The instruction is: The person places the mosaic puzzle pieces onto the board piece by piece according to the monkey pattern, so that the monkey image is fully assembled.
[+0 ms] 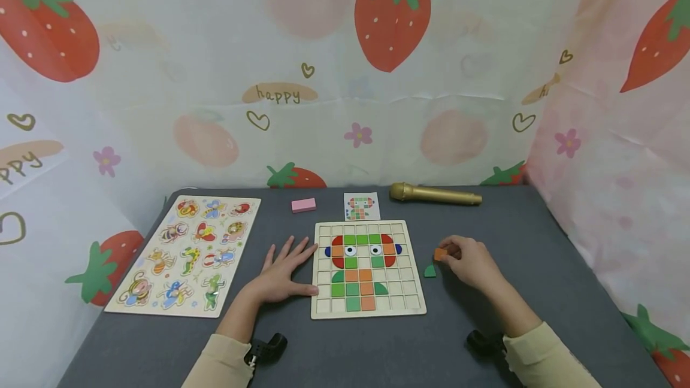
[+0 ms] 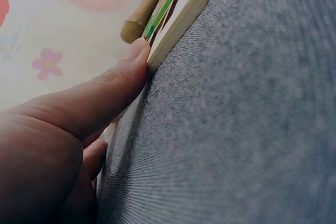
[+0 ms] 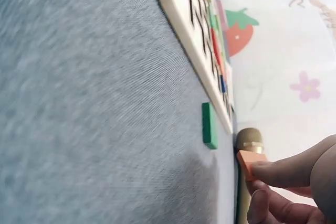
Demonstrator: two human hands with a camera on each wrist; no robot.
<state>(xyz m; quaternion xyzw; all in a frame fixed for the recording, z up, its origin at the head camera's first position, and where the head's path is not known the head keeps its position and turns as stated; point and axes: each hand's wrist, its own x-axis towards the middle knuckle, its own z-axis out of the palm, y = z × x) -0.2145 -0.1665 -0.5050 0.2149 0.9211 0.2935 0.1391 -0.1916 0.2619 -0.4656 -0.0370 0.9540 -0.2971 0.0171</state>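
Note:
A wooden grid board point(image 1: 406, 307) lies flat on the dark table, bearing a figure of red, green, orange and blue tiles with two eye pieces. My left hand point(image 1: 283, 277) is spread at its left side, thumb and fingertips right at the edge; in the left wrist view the thumb point(image 2: 113, 90) meets the board's rim. Off the board's right side, my right hand point(image 1: 470, 262) pinches an orange tile point(image 3: 251, 162) between thumb and fingers. A green quarter-round tile point(image 1: 429, 271) rests on the table between that hand and the board.
A small pattern card point(image 1: 362, 215) stands behind the board, showing a similar figure. A gold microphone point(image 1: 435, 194) lies at the back right, a pink block point(image 1: 303, 205) at the back. To the left lies an insect-picture puzzle board point(image 1: 215, 310). A strawberry-print curtain point(image 1: 334, 160) encloses the table.

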